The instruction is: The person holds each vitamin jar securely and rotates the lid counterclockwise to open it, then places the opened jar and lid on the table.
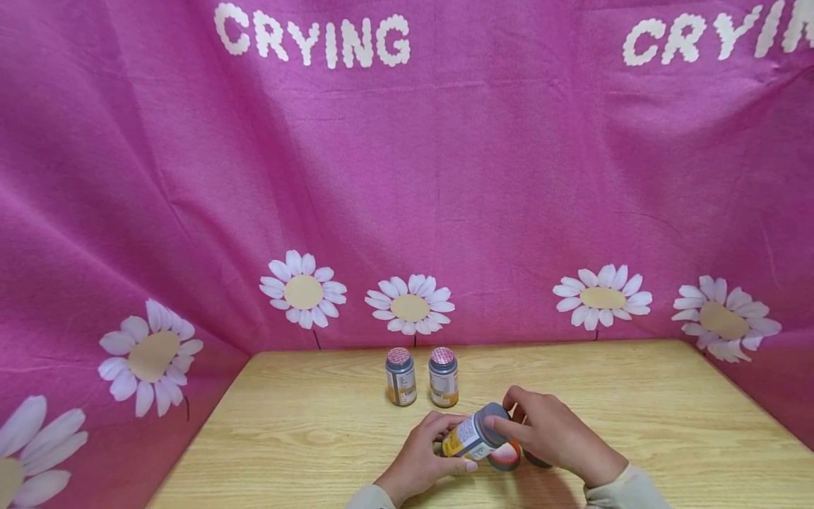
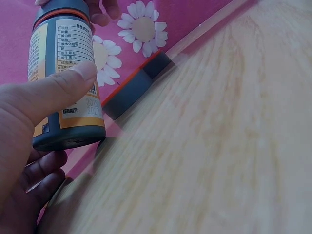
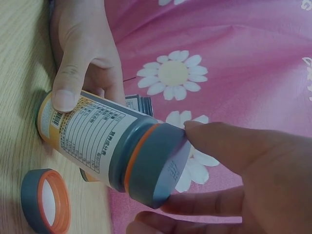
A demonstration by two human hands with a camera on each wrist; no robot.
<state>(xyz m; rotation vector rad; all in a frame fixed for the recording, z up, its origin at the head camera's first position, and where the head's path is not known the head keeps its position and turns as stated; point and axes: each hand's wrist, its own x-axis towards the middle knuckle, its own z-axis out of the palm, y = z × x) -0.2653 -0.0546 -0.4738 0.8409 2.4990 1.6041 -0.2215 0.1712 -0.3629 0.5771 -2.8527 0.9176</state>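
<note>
A grey supplement bottle with a white and yellow label (image 1: pixel 465 439) is held tilted above the table, its grey cap (image 3: pixel 158 165) toward the right. My left hand (image 1: pixel 422 452) grips the bottle's body near the base, thumb across the label. My right hand (image 1: pixel 552 433) pinches the cap's rim between thumb and fingers. An orange ring shows at the cap's lower edge, against the bottle's neck. Below the bottle lies a loose cap (image 1: pixel 505 457) with an orange-red inner rim, and another dark cap (image 1: pixel 537 459) is partly hidden under my right hand.
Two uncapped bottles, one on the left (image 1: pixel 400 378) and one on the right (image 1: pixel 444 378), stand upright toward the back, with pinkish seals over their mouths. Behind the wooden table (image 1: pixel 286 438) hangs a pink cloth (image 1: pixel 483 177) printed with daisies and letters.
</note>
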